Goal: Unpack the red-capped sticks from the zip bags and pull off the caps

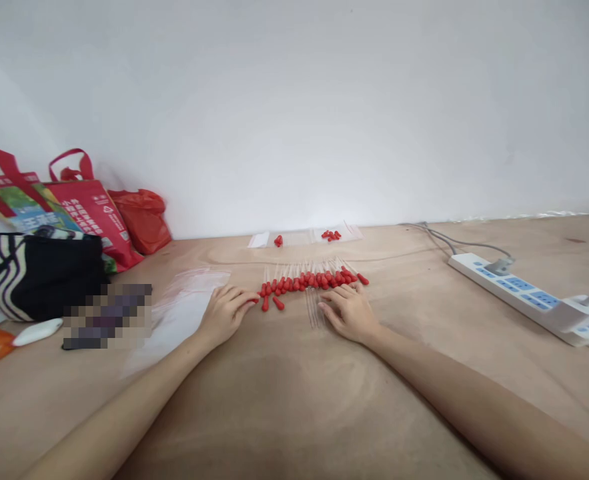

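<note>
My left hand (228, 308) is closed, its fingertips pinched at a small red teardrop-shaped piece (256, 301) that is mostly hidden. Just right of it lie two loose red pieces (278, 303) of the same kind. Beyond them runs a row of thin pale sticks with red bulb-shaped tips (301, 283), lying side by side with the tips toward me. My right hand (350, 311) rests on the table at the row's right part, fingers stretched and apart. Several thin clear sticks (312, 310) lie beside its thumb and index finger.
Clear plastic bags (298, 237) with more red pieces lie near the wall. Left of my left hand is a flat clear bag (174, 320). Shopping bags (101, 213) and a black striped bag (49, 270) stand at left. A white power strip (519, 290) with cables lies at right.
</note>
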Motion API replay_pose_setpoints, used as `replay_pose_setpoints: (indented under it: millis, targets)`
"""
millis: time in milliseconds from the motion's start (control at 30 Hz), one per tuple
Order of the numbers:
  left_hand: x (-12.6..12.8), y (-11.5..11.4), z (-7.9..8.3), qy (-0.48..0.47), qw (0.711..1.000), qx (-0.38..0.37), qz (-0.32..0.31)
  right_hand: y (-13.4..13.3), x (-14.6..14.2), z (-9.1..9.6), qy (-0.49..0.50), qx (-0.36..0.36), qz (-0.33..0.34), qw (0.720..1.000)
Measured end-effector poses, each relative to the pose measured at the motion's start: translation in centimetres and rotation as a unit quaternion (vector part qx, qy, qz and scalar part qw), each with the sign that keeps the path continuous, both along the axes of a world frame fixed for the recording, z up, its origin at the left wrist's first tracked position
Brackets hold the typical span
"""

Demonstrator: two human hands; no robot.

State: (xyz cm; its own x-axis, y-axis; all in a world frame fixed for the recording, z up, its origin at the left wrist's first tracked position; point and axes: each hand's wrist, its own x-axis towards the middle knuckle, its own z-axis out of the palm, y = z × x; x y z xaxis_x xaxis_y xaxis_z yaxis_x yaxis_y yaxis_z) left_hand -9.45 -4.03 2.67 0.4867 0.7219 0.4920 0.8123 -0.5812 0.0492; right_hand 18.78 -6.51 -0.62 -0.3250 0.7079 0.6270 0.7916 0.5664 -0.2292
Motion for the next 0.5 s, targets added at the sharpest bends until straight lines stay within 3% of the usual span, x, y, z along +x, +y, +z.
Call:
replay_pose_setpoints:
  millis: [133,233,367,500]
  targets:
    - [-0.1,-0.5,-0.3,0.014,1.000,-0.015,-0.005,0.0,0.0,0.0,-0.004,0.006,-0.005,1.000]
    - [0.4,-0.4,0.2,-0.014,0.999,-0.003,0.037,-0.1,0.0,0.0,-0.008,0.010,-0.007,1.000]
    - [1.9,0.8,1.0,-0.032,0.995,-0.007,0.093,0.0,0.0,0.0,-0.004,0.008,-0.006,1.000]
    - [4.0,2.3,1.2,-0.021,0.997,-0.017,0.076,-0.1,0.0,0.1,-0.003,0.007,-0.008,1.000]
